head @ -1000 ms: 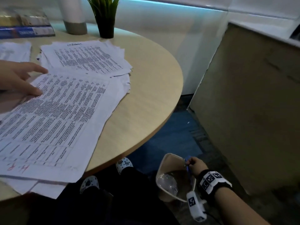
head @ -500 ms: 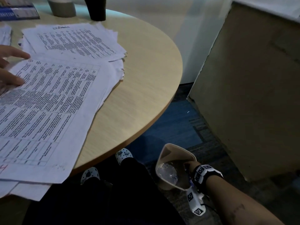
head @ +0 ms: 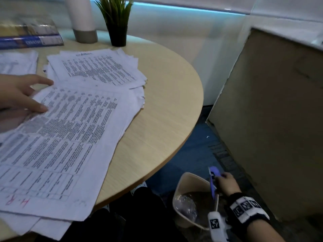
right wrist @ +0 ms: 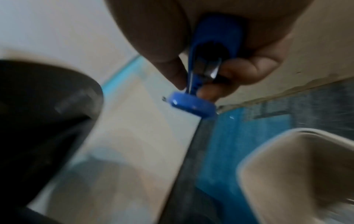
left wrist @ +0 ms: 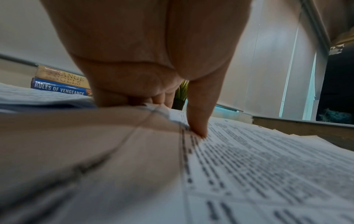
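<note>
Hands are well apart in this one, each busy with its own thing. Left hand [head: 15, 95] is up on the round wooden table [head: 166, 102], lying on the top left part of a big printed sheet [head: 70, 137]. Its fingers look pretty much straight, and the thumb [left wrist: 197, 121] has its tip pressed down on the print. The other fingertips sit at the sheet's far edge, where the paper lifts a little. Can't tell from either view whether they go under it.

Right hand [head: 226, 183] is way down beside the table, near the floor, curled round a small blue tool [head: 212, 180]. The wrist view shows a shiny metal bit inside it and a round blue disc at the far end, but it's blurry. The tool is over the right rim of a beige bin [head: 185, 182] standing on the blue carpet [head: 197, 154], with its lower end dipping into the opening. Some crumpled clear plastic [head: 185, 206] lies at the bottom of the bin.

Other stuff: a second stack of printed pages [head: 97, 67] sits just beyond the big sheet and is partly under it. Further back there's a small potted plant [head: 116, 23], a white bottle [head: 82, 18] and two books [head: 31, 41] stacked flat. A tall tan panel [head: 271, 119] stands to the right of the bin.
</note>
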Motion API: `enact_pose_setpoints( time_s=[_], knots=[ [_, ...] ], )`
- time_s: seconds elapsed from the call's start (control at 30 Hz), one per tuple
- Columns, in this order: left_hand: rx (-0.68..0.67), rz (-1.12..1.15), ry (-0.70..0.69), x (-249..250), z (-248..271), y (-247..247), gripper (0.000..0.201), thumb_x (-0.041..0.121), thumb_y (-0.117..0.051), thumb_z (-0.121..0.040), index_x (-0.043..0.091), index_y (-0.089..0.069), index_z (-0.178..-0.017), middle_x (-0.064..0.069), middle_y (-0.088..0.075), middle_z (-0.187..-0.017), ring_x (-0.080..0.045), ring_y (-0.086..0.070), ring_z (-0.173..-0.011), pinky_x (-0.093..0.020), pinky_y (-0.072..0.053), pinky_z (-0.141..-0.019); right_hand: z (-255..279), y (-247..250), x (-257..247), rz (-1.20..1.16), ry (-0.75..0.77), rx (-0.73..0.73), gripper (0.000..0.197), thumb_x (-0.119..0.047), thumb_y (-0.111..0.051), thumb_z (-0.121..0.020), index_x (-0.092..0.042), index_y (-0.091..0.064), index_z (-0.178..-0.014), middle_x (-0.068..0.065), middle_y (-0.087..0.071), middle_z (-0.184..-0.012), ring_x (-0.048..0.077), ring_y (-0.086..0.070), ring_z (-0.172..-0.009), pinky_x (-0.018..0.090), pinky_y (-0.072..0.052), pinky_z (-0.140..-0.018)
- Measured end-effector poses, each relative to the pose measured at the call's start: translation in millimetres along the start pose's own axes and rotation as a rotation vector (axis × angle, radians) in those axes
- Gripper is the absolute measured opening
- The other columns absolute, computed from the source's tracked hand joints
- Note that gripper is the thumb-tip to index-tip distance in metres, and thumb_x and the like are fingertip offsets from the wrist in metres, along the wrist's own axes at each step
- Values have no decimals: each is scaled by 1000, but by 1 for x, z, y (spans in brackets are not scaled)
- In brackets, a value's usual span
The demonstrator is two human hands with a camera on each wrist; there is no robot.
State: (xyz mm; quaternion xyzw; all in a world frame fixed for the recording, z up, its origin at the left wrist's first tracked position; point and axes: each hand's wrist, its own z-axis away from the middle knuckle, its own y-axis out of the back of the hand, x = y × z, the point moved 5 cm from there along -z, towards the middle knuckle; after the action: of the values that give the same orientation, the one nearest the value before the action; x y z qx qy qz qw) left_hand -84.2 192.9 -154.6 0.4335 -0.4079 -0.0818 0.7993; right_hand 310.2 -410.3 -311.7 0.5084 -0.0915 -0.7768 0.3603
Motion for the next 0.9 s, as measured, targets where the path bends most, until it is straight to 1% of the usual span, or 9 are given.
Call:
enact_pose_setpoints(
  time_s=[0.03, 0.1, 0.2, 0.27, 0.37, 0.47, 0.57, 0.67, 0.9],
  knots=[
    [34, 11, 48, 35, 21, -5, 118, 29, -97, -43, 49, -31, -139, -17, -70, -98, -42, -66, -93, -55, -53, -78, 7, 13, -23, -81, 63, 45, 34, -7, -51, -90, 7, -49, -121, 19, -55, -84, 19, -54, -49, 20, -40, -37],
    [46, -78, 162, 100, 60, -22, 98, 42, -93, -47, 55, -33, -124, -7, -66, -97, -34, -65, -93, -49, -52, -84, 30, 43, -84, -257, 244, 140, 34, -11, -49, -85, 3, -52, -116, 15, -54, -84, 12, -53, -45, 15, -37, -35],
    [17, -169, 202, 151, 90, -33, 122, 79, -77, -18, 55, -28, -128, -3, -62, -114, -24, -63, -101, -43, -50, -92, 90, 81, -193, -430, 536, 178, 36, -1, -40, -84, -20, -47, -113, 3, -54, -78, 15, -49, -55, 23, -37, -46],
    [-1, -230, 216, 164, 100, -35, 126, 74, -79, -32, 46, -22, -140, -10, -55, -133, -25, -59, -112, -36, -47, -93, 124, 91, -267, -390, 759, 115, 40, 1, -38, -86, -25, -44, -115, -2, -53, -79, 11, -48, -49, 22, -38, -43],
    [44, -242, 246, 172, 105, -38, 92, 37, -76, -76, 33, -18, -147, -12, -41, -147, -25, -45, -130, -27, -39, -88, 137, 66, -354, -112, 949, -4, 44, -3, -40, -89, -22, -41, -129, 2, -56, -89, 14, -49, -57, 27, -40, -53],
    [39, -307, 253, 176, 107, -39, 88, 34, -73, -81, 33, -16, -148, -7, -45, -144, -21, -50, -124, -30, -44, -94, 114, 14, -405, 336, 948, -8, 49, -7, -43, -90, -15, -35, -138, 14, -57, -111, 23, -50, -82, 34, -44, -70],
    [41, -325, 240, 175, 107, -37, 89, 36, -74, -79, 31, -16, -147, -3, -44, -146, -19, -48, -127, -31, -42, -100, 84, -31, -416, 647, 843, -71, 55, -17, -43, -93, -13, -25, -145, 22, -49, -132, 28, -52, -97, 33, -42, -71],
    [59, -338, 221, 179, 108, -37, 90, 37, -73, -81, 23, -16, -149, -2, -35, -152, -18, -42, -133, -28, -39, -104, 63, -50, -411, 854, 753, -70, 56, -25, -40, -95, -13, -21, -146, 21, -41, -141, 33, -45, -125, 36, -40, -97],
    [122, -347, 167, 189, 119, -32, 84, 33, -67, -86, 21, -15, -150, 0, -37, -151, -17, -41, -134, -28, -35, -108, 61, -54, -400, 989, 705, -81, 51, -24, -40, -97, -11, -26, -144, 18, -43, -141, 33, -46, -125, 37, -38, -98]
  ],
)
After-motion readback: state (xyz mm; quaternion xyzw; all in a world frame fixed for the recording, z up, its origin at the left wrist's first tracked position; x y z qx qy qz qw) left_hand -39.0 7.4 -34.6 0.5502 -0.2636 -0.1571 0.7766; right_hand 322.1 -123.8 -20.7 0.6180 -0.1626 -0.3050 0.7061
